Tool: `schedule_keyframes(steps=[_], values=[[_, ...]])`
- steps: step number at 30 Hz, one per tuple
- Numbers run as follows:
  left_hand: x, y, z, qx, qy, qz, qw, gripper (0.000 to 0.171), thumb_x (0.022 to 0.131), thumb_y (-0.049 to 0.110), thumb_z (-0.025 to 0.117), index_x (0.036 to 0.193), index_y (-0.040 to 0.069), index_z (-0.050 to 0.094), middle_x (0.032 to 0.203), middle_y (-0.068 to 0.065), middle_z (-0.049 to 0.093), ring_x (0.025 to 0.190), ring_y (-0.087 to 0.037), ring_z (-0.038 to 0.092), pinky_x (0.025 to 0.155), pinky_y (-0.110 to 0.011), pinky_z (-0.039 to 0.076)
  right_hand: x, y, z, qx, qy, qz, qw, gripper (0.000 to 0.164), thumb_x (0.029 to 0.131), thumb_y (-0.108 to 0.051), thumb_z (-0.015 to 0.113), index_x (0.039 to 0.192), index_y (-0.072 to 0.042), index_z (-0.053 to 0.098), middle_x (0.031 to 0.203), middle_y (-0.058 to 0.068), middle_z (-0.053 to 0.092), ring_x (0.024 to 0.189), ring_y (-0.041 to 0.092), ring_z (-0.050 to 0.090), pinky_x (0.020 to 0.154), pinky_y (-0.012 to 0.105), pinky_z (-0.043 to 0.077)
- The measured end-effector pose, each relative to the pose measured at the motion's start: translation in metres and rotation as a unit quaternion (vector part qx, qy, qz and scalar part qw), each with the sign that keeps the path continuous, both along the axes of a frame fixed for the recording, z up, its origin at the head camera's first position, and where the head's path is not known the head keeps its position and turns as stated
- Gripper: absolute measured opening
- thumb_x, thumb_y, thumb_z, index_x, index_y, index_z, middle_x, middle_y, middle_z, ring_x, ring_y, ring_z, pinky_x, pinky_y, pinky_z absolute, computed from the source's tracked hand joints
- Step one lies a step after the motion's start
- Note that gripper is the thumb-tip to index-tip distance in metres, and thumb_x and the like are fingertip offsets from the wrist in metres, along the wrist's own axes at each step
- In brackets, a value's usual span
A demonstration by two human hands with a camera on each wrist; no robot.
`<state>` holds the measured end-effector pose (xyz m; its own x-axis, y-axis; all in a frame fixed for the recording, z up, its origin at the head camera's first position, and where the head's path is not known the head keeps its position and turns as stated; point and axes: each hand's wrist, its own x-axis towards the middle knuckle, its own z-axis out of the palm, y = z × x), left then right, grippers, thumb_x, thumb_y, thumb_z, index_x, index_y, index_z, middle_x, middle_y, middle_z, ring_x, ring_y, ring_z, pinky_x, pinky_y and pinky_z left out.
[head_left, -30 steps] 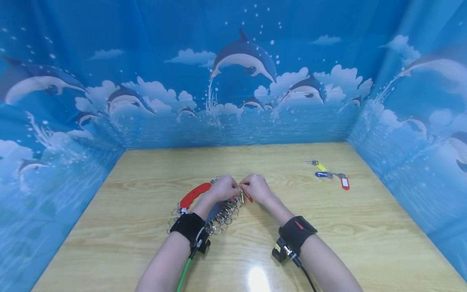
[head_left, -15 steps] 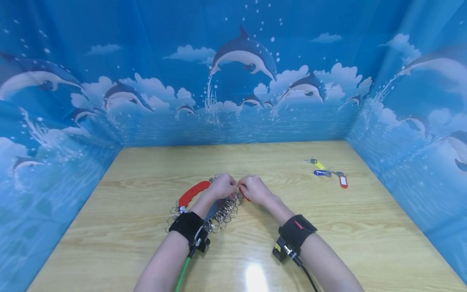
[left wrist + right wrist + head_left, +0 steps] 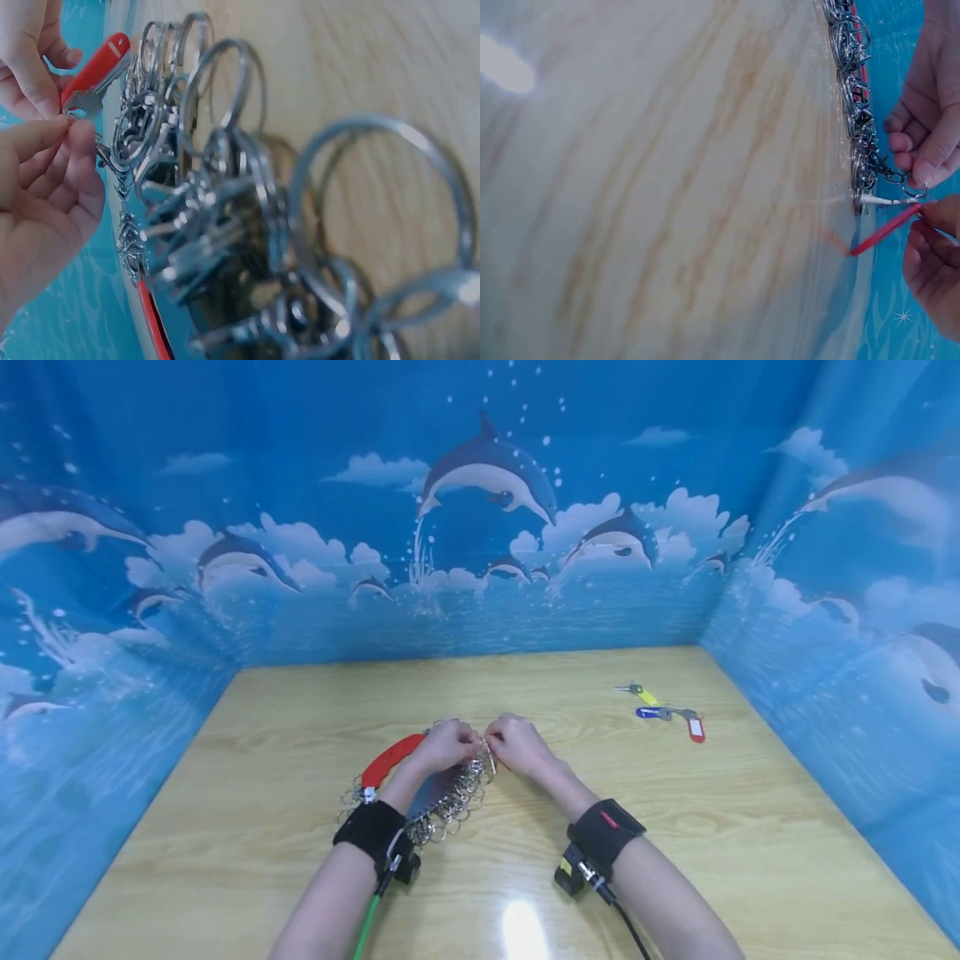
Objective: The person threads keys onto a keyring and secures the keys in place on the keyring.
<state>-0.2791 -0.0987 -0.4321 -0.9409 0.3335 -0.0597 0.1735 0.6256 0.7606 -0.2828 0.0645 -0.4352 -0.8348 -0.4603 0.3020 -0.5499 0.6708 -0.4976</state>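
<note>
In the head view my left hand [image 3: 447, 745] is at the far end of a large loop hung with metal rings and clasps [image 3: 450, 806]. A red curved handle [image 3: 392, 758] forms its left side. Close up in the right wrist view, the left thumb and finger pinch a small key ring [image 3: 913, 189] joined to a clasp. Beside it, fingertips almost touching, my right hand [image 3: 519, 745] pinches the end of a red key tag [image 3: 885, 229]. A silver key [image 3: 88, 101] hangs along that tag in the left wrist view. Whether the key's loop is threaded on the ring is too small to tell.
On the wooden table [image 3: 585, 760], back right, lie keys with a yellow tag [image 3: 647, 697], a blue tag [image 3: 649, 713] and a red tag [image 3: 697, 729]. A dolphin-print curtain [image 3: 480, 602] encloses the back and sides. Cables run from both wrist cameras.
The head view has turned slightly right. Both hands stay close together at the ring with small finger movements. Less of the red tag shows below the right hand than a second ago.
</note>
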Motion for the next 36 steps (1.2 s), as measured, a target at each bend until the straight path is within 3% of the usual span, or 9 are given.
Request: schedule_keyframes(steps=[5, 10, 13, 18, 21, 24, 28, 32, 36], values=[[0.002, 0.002, 0.002, 0.000, 0.009, 0.030, 0.9995, 0.031, 0.088, 0.004, 0.056, 0.058, 0.002, 0.050, 0.055, -0.003, 0.051, 0.048, -0.011, 0.039, 0.049, -0.023, 0.029, 0.000, -0.003, -0.002, 0.018, 0.006, -0.003, 1.000, 0.008, 0.084, -0.005, 0.061, 0.086, -0.003, 0.069, 0.086, 0.009, 0.066, 0.083, 0.023, 0.063, 0.077, 0.035, 0.049], [0.001, 0.003, 0.006, -0.018, 0.004, 0.077, 0.9969, 0.023, 0.087, 0.006, 0.058, 0.065, 0.001, 0.063, 0.055, -0.002, 0.054, 0.050, -0.011, 0.043, 0.048, -0.022, 0.031, 0.001, -0.008, 0.000, 0.069, 0.064, 0.025, 0.995, 0.008, 0.085, -0.006, 0.060, 0.087, -0.004, 0.068, 0.083, 0.007, 0.066, 0.080, 0.022, 0.063, 0.073, 0.032, 0.050], [0.001, 0.003, 0.006, -0.019, 0.009, 0.092, 0.9956, 0.018, 0.087, 0.009, 0.060, 0.073, 0.001, 0.068, 0.058, -0.003, 0.057, 0.052, -0.010, 0.047, 0.049, -0.022, 0.034, 0.001, -0.009, 0.001, 0.065, 0.072, 0.021, 0.995, 0.007, 0.084, -0.005, 0.061, 0.087, -0.004, 0.067, 0.085, 0.008, 0.065, 0.081, 0.022, 0.062, 0.073, 0.033, 0.050], [0.003, 0.003, 0.006, -0.049, 0.025, 0.057, 0.9969, 0.014, 0.086, 0.013, 0.064, 0.077, 0.004, 0.069, 0.062, -0.002, 0.059, 0.053, -0.010, 0.048, 0.050, -0.022, 0.036, -0.001, -0.005, -0.001, -0.021, -0.040, -0.008, 0.999, 0.007, 0.086, -0.006, 0.059, 0.086, -0.003, 0.065, 0.088, 0.008, 0.063, 0.081, 0.022, 0.060, 0.074, 0.034, 0.048], [0.004, 0.004, 0.006, -0.055, 0.023, 0.046, 0.9971, 0.016, 0.087, 0.013, 0.063, 0.077, 0.003, 0.069, 0.063, -0.003, 0.060, 0.052, -0.010, 0.046, 0.049, -0.022, 0.035, -0.002, -0.003, -0.006, -0.079, -0.123, -0.012, 0.989, 0.010, 0.089, -0.008, 0.055, 0.089, -0.003, 0.063, 0.082, 0.005, 0.060, 0.074, 0.018, 0.055, 0.069, 0.031, 0.046], [0.005, 0.004, 0.008, -0.050, 0.011, 0.055, 0.9972, 0.018, 0.088, 0.013, 0.062, 0.075, 0.002, 0.069, 0.064, -0.006, 0.061, 0.051, -0.010, 0.045, 0.049, -0.022, 0.034, -0.003, -0.003, -0.009, -0.107, -0.163, -0.012, 0.981, 0.011, 0.091, -0.009, 0.052, 0.091, -0.002, 0.061, 0.075, 0.004, 0.058, 0.066, 0.015, 0.051, 0.064, 0.029, 0.043], [0.004, 0.005, 0.011, -0.049, -0.008, 0.075, 0.9960, 0.019, 0.088, 0.014, 0.061, 0.074, 0.003, 0.070, 0.065, -0.009, 0.063, 0.050, -0.010, 0.043, 0.047, -0.022, 0.032, -0.002, -0.004, -0.011, -0.102, -0.136, 0.002, 0.986, 0.008, 0.091, -0.008, 0.054, 0.089, -0.002, 0.059, 0.077, 0.004, 0.060, 0.065, 0.014, 0.054, 0.063, 0.027, 0.045], [0.005, 0.005, 0.013, -0.053, -0.004, 0.079, 0.9954, 0.017, 0.086, 0.012, 0.063, 0.074, 0.004, 0.071, 0.062, -0.008, 0.063, 0.048, -0.009, 0.042, 0.045, -0.020, 0.029, 0.000, -0.004, -0.011, -0.053, -0.051, 0.029, 0.997, 0.005, 0.089, -0.005, 0.057, 0.085, -0.002, 0.059, 0.080, 0.005, 0.059, 0.070, 0.015, 0.055, 0.063, 0.027, 0.047], [0.006, 0.006, 0.013, -0.058, 0.009, 0.068, 0.9959, 0.020, 0.085, 0.011, 0.063, 0.069, 0.003, 0.070, 0.060, -0.010, 0.063, 0.046, -0.008, 0.040, 0.044, -0.020, 0.026, 0.005, -0.003, -0.011, -0.015, 0.002, 0.046, 0.999, 0.004, 0.088, -0.005, 0.058, 0.086, -0.002, 0.060, 0.083, 0.006, 0.059, 0.076, 0.018, 0.057, 0.069, 0.029, 0.048]])
